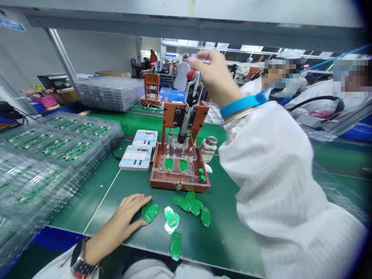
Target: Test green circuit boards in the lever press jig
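My left hand [130,214] lies on the green worktable with its thumb and fingers apart, touching a few small green circuit boards [150,212]. My right hand [216,73] is raised at the red-tipped lever [190,97] of a toggle-clamp test fixture [180,186], close against the red grip; its fingers look extended, not wrapped round it. Below the clamp's black plunger, a clear plate [190,153] hangs above two green boards [183,165] in a transparent nest. More boards lie in front: a cluster [188,203], an overlapping pair [171,219] and a single board [176,245].
Stacked clear trays [110,143] of green boards fill the left side. Two meters [136,157] with red digits stand beside the fixture, and a capped bottle [208,149] is at its right. A similar fixture [151,89] stands farther back. Co-workers in white [182,75] are beyond.
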{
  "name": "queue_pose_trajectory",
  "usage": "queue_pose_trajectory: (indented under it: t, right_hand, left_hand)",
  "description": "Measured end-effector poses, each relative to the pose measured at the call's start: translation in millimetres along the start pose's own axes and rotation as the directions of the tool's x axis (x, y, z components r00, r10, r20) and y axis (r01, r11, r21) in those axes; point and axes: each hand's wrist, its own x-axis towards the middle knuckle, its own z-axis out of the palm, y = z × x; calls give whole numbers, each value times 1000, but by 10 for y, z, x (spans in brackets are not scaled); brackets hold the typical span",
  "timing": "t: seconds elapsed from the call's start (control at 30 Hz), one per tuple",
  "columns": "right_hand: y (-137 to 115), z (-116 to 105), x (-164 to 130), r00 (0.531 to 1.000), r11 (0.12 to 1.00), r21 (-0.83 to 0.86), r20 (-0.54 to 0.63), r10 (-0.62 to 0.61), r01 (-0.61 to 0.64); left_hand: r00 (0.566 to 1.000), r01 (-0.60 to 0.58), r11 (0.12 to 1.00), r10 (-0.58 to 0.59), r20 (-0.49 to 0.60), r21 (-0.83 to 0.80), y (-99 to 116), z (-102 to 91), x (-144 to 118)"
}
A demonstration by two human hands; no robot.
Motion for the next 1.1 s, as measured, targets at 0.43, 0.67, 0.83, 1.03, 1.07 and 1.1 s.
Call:
queue_pose_trajectory:
  t: [0.43,0.67,0.83,1.03,1.07,1.1]
  right_hand:
    - [908,-141,-2223,950,961,42,168,262,-272]
    - [740,-159,-2427,786,974,-225,608,116,30]
    - [779,-197,-2452,790,975,-208,610,63,82]
    - [560,31,-2442,783,948,-273,621,43,165]
    - [491,81,-2435,757,937,-291,652,46,193]
    - [425,127,-2431,731,927,-309,680,58,214]
  left_hand:
    - [991,86,995,-80,108,-53,-76,-242,54]
    - [981,119,992,-112,157,-36,-18,-294,92]
    - [952,160,980,-123,279,-114,187,-272,130]
    - [938,129,973,-58,342,-191,211,-256,287]
    - [937,121,975,-50,346,-186,205,-253,305]
    - [937,111,978,-43,347,-176,199,-246,317]
